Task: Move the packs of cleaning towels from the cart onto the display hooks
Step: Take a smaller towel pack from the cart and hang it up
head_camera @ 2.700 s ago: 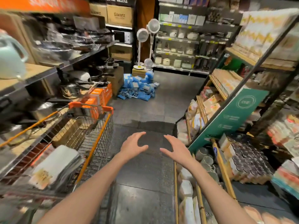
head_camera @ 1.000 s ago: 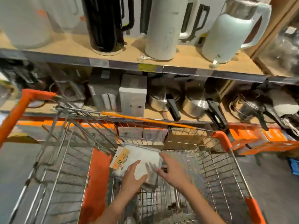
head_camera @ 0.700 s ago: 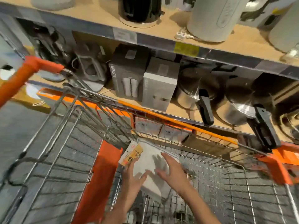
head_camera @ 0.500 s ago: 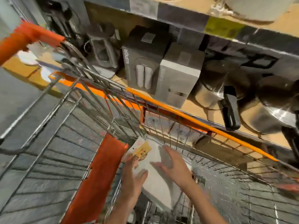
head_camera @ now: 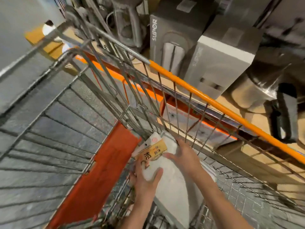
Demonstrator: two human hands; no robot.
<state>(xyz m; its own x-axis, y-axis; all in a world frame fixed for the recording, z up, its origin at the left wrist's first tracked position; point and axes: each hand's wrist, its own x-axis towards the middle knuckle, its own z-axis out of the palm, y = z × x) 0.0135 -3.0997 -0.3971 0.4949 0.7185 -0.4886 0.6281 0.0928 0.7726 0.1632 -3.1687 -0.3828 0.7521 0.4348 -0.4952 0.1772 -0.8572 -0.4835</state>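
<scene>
One pack of cleaning towels point(head_camera: 171, 184) shows plainly, white with a yellow-and-white label card at its upper end; whether more packs lie under it cannot be told. It sits inside the wire shopping cart point(head_camera: 69, 146), tilted up against the corner where the orange plastic flap point(head_camera: 99, 171) meets the far wire wall.

Two bare hands are on it. The left hand point(head_camera: 145, 177) grips the pack's left edge below the label, thumb over the white face and fingers wrapped behind. The right hand point(head_camera: 184, 157) lies on the upper right part of the pack with fingers spread over the top edge and thumb pointing toward the label; its grip looks like a loose hold round that edge, though blur hides the fingertips.

The cart has one orange-sleeved top rail point(head_camera: 214, 103) along its far side. Beyond it runs a wooden store shelf point(head_camera: 257, 123) carrying two grey appliance boxes: a darker one printed SUPOR point(head_camera: 171, 35) and a lighter one point(head_camera: 221, 63) just beside it to the right. One steel pot with a black handle point(head_camera: 283, 111) stands further right. Dark grey floor tiles point(head_camera: 26, 83) show through the cart's wire on the left.
</scene>
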